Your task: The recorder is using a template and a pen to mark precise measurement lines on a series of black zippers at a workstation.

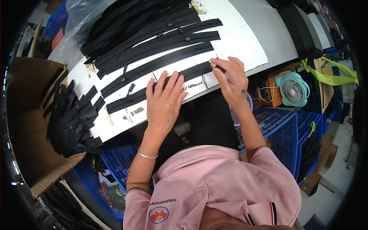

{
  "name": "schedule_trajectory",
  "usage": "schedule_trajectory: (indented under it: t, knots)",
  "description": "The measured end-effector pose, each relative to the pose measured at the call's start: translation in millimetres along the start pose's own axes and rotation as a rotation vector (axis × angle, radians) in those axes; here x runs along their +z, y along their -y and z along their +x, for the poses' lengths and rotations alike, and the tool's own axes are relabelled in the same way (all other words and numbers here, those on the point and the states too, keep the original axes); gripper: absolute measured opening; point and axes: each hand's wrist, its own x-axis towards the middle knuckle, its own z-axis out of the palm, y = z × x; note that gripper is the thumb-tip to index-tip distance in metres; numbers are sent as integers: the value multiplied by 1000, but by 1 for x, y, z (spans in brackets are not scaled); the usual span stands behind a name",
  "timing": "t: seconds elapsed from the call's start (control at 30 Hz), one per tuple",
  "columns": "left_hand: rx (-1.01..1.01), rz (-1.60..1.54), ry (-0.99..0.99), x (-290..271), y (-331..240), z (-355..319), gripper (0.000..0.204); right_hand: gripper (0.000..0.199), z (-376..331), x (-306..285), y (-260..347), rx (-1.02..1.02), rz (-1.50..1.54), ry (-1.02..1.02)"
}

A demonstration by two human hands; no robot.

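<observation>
My left hand (165, 100) lies flat, fingers stretched, on the nearest black fabric strip (128, 100), which looks like a zipper, on the white board (220, 82). At that strip's right end my right hand (234, 78) is closed, thumb and forefinger bent around a small dark piece (220, 69) whose kind I cannot make out. Beyond lies another black strip (153, 68) with a small round tab. A loose dark pull (131, 89) sits between these two strips. Farther back, more black strips (145, 23) are piled side by side.
At the left, an open cardboard box (28, 115) stands beside a heap of black strips (71, 119) hanging over the board's edge. Clear plastic (82, 19) lies far left. A turquoise fan (293, 89) and blue crates (281, 132) are right, below the table.
</observation>
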Motion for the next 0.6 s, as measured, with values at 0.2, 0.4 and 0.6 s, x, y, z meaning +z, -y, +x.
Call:
schedule_trajectory:
  t: [0.2, 0.4, 0.6]
  knots:
    - [-11, -24, 4, 0, -1, 0, 43, 15, 16, 29, -16, 154, 352, 105]
    - [-14, -45, -17, 1, 0, -2, 45, 14, 16, 32, -14, 130, 272, 139]
    - [-16, -56, -30, 0, -1, -1, 43, 14, 16, 34, -14, 135, 212, 145]
